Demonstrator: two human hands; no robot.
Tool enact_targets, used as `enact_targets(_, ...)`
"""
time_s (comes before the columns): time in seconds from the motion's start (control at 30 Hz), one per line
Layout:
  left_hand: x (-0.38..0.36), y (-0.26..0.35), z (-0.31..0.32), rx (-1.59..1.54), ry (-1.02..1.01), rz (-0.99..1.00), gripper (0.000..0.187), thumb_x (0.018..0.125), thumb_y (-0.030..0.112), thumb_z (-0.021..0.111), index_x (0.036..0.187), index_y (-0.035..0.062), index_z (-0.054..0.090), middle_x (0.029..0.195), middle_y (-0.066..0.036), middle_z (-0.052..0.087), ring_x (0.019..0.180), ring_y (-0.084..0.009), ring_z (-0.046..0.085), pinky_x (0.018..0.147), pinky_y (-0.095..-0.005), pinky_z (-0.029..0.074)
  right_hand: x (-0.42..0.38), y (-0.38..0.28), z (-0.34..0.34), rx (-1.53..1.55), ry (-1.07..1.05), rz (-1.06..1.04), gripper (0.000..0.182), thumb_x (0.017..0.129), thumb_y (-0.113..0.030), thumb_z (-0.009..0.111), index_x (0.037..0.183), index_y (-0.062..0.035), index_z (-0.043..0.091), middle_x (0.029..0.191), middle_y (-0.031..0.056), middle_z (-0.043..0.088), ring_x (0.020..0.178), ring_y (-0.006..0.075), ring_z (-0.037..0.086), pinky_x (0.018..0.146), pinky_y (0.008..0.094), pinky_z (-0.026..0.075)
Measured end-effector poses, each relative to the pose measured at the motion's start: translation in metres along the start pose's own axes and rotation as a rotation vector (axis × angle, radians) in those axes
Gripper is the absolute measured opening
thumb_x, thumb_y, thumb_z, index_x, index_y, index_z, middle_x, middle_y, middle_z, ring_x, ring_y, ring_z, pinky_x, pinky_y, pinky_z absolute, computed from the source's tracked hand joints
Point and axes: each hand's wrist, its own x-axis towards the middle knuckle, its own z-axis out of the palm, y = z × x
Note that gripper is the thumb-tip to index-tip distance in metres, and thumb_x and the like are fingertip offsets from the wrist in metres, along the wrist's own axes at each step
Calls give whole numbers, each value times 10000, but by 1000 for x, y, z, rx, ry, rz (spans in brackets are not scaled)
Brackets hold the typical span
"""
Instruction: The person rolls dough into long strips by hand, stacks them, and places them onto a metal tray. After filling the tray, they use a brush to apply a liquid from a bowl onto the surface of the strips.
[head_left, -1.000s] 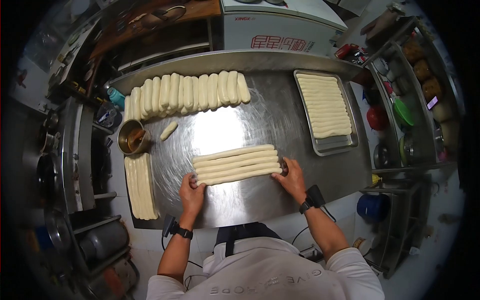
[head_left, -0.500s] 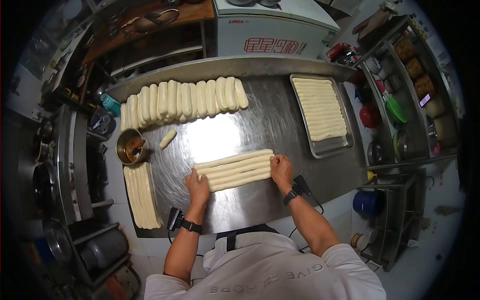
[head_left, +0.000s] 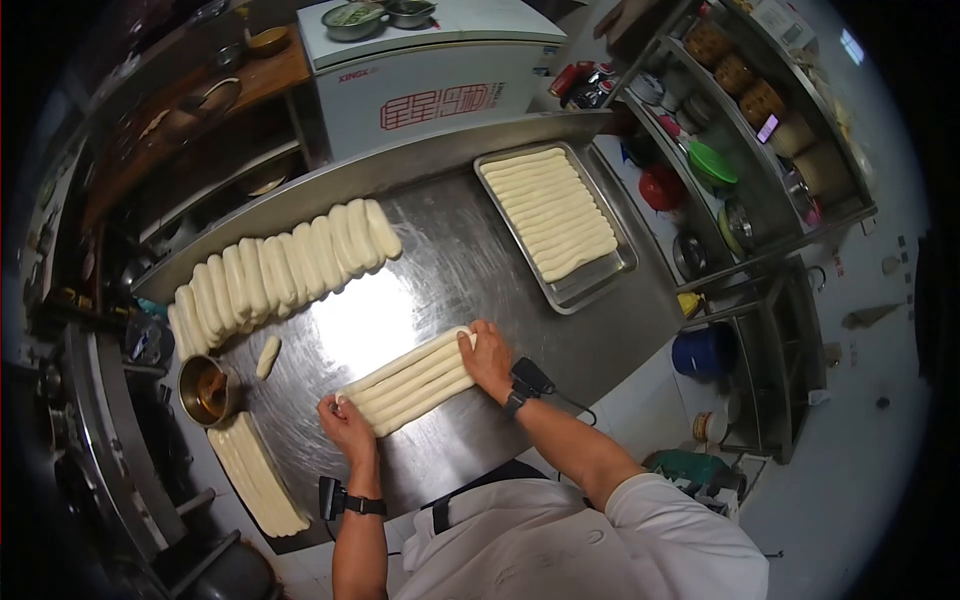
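In the head view, several long pale dough strips lie side by side on the metal table in front of me. My left hand grips their left end, with thumb and fingertips at the far corner. At the opposite end, my right hand has its fingers closed over the far right corner, partly hiding the strip ends. Both wrists wear black straps with small devices.
A long row of dough rolls lines the table's back left. Nearby are a small dough piece, a metal pot and a stack of long strips. A metal tray of dough strips stands at the back right.
The view has turned, so the table appears tilted and shifted left. My left hand has moved toward the far corner of the strips; my right hand stays at their right end.
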Motion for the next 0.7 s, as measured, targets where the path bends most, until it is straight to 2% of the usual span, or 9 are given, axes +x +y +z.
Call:
enact_targets(0.07, 2, -10, 5, 268, 144, 262, 262, 1015, 204, 591, 1160, -4, 524, 935, -108, 521, 863, -214, 496, 790, -376, 443, 1, -4, -1, 129, -89, 106, 346, 985, -357, 624, 1093, -28, 618, 1099, 246, 693, 1008, 426, 672, 872, 477, 522)
enact_targets(0.13, 0, -3, 9, 227, 121, 230, 255, 1020, 207, 591, 1144, -4, 520, 942, -95, 507, 868, -211, 485, 802, -372, 438, 2, -11, -4, 196, -58, 118, 387, 980, -366, 632, 1110, -1, 618, 1097, 253, 694, 999, 409, 681, 865, 478, 528)
enact_targets(0.2, -6, 1, 10, 192, 100, 190, 248, 1025, 211, 590, 1128, -3, 516, 950, -83, 493, 873, -208, 474, 814, -368, 433, 0, -14, -9, 141, -190, 80, 406, 973, -377, 644, 1132, -3, 624, 1103, 254, 694, 1001, 402, 685, 857, 480, 535)
enact_targets(0.27, -8, 5, 6, 260, 96, 443, 226, 1020, 188, 611, 1101, 1, 514, 967, -71, 492, 888, -195, 470, 828, -368, 431, -3, -13, -15, 200, -155, 46, 372, 950, -335, 689, 1119, -10, 624, 1073, 233, 700, 970, 385, 691, 832, 461, 538)
enact_targets(0.37, -37, 28, 4, 40, 34, 443, 185, 1007, 133, 628, 1091, 5, 525, 971, -57, 497, 902, -171, 473, 829, -357, 438, -13, 2, -45, 375, -104, -93, 350, 905, -302, 744, 1096, -29, 636, 1017, 211, 699, 953, 409, 673, 838, 463, 534)
enact_targets(0.43, -58, 40, 12, 38, -3, 426, 172, 999, 109, 632, 1091, 6, 530, 977, -55, 506, 906, -159, 482, 832, -341, 446, -19, 30, -73, 461, -19, -107, 342, 873, -255, 788, 1086, -25, 652, 1004, 188, 698, 943, 359, 677, 840, 428, 533)
enact_targets(0.5, -78, 40, 37, 39, -24, 413, 162, 991, 85, 636, 1090, 8, 535, 984, -53, 516, 910, -147, 490, 834, -326, 454, -15, 69, -116, 487, -71, 64, 342, 861, -239, 804, 1087, -25, 664, 990, 170, 696, 928, 304, 668, 851, 390, 528)
enact_targets(0.67, -160, 34, 169, -132, -327, 277, 138, 987, 49, 640, 1093, 37, 554, 1023, -35, 556, 966, -113, 531, 841, -267, 464, 22, 216, -197, 310, -25, -6, 297, 856, -200, 803, 1058, -28, 669, 962, 155, 694, 863, 277, 651, 807, 388, 521)
enact_targets(0.7, -174, 30, 199, -169, -333, 357, 139, 982, 38, 646, 1085, 40, 553, 1013, -26, 565, 944, -98, 535, 821, -247, 461, 31, 241, -211, 274, -27, -9, 286, 857, -193, 800, 1049, -27, 669, 959, 152, 694, 856, 274, 650, 801, 391, 520)
